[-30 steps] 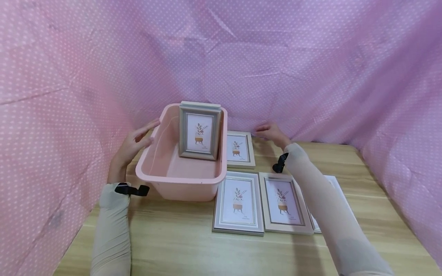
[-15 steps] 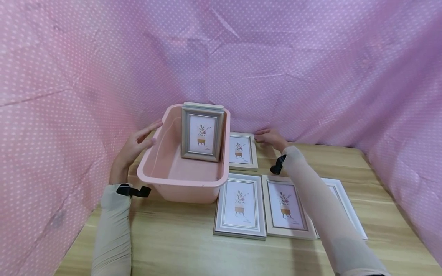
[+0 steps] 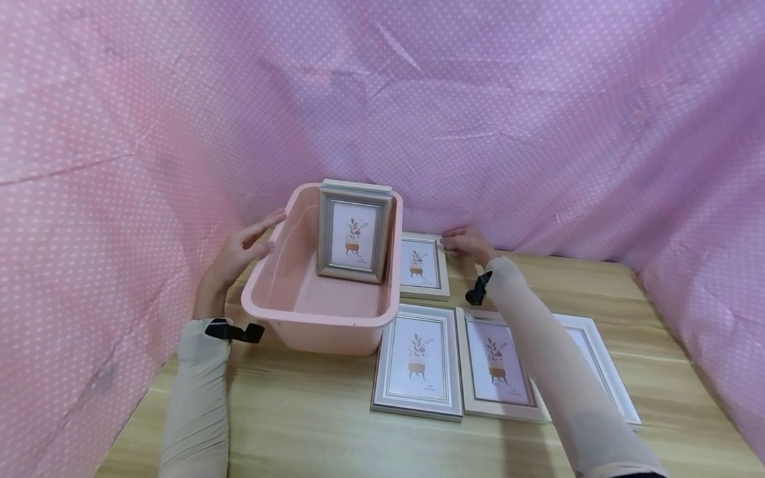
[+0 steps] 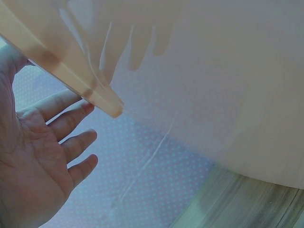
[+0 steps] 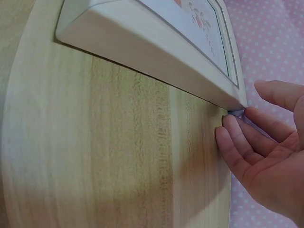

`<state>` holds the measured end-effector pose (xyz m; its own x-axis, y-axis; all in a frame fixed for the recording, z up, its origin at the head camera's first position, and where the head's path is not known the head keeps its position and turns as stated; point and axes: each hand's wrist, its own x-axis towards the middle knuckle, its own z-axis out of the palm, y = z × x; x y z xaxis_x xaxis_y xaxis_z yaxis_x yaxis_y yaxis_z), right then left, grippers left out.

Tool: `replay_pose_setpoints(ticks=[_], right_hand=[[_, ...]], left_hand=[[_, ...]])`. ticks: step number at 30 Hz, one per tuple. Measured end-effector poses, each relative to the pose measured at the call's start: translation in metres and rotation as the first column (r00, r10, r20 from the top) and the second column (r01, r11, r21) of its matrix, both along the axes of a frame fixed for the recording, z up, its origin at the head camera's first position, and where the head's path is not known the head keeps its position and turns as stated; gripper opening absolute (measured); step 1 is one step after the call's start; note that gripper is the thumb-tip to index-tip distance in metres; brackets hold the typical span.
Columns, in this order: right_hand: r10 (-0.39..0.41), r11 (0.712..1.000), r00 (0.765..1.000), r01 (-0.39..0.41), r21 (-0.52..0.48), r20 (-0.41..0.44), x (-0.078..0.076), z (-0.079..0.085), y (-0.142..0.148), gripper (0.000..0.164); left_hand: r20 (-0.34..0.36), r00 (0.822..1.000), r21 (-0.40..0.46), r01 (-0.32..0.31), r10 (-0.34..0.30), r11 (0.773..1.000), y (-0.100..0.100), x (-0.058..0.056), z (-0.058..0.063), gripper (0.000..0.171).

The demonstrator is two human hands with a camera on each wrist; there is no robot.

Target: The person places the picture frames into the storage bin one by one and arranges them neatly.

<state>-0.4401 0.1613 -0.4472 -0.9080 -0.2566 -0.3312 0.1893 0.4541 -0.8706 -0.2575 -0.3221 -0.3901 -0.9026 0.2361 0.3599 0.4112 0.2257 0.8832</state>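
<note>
A pink plastic basin (image 3: 327, 320) stands left of the middle. My left hand (image 3: 232, 262) touches its left rim with extended fingers, the palm and spread fingers showing in the left wrist view. Inside the basin, a champagne-coloured picture frame (image 3: 354, 238) leans upright against the right wall, with the pale top edge of another frame (image 3: 357, 186) behind it. To the basin's right lies a cream picture frame (image 3: 424, 292), partly hidden by the basin. My right hand (image 3: 468, 244) has its fingertips right at that frame's far right corner, thumb apart in the right wrist view (image 5: 278, 142).
Nearer on the wood-grain table (image 3: 299, 411) lie a silver-white picture frame (image 3: 418, 358), a cream one (image 3: 496, 362) and a white one (image 3: 603, 365), side by side. My right forearm passes over the latter two. Pink dotted cloth (image 3: 382, 99) hangs behind and at both sides.
My right hand has moved slightly left and down, its fingertips now at the cream picture frame's corner. The left hand stays at the basin rim. The whole view has shifted slightly.
</note>
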Motion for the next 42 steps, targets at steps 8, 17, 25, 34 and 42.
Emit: replay_pose_setpoints(ticks=[8,17,25,34,42], right_hand=[[-0.024,1.0,0.999,0.024,0.006,-0.022,-0.005,-0.005,0.0,0.045],[-0.054,0.998,0.998,0.054,0.01,-0.015,-0.006,-0.008,-0.002,0.045],[-0.07,0.998,0.997,0.07,-0.002,-0.009,-0.007,-0.005,-0.005,0.045],[-0.046,0.998,0.999,0.047,-0.03,0.027,-0.003,-0.014,-0.001,0.048],[-0.041,0.999,0.999,0.041,-0.021,0.005,-0.002,-0.014,-0.003,0.048]], left_hand=[[-0.006,1.0,-0.01,-0.006,0.006,1.0,-0.001,-0.002,-0.002,0.05],[0.008,1.0,-0.017,-0.023,0.023,1.0,-0.001,0.0,0.0,0.051],[-0.008,1.0,0.01,-0.012,0.012,1.0,-0.001,0.0,0.001,0.05],[0.028,0.999,-0.033,-0.017,0.018,0.999,-0.002,0.0,-0.002,0.052],[0.005,1.0,0.01,0.005,-0.005,1.0,-0.002,-0.003,-0.004,0.05]])
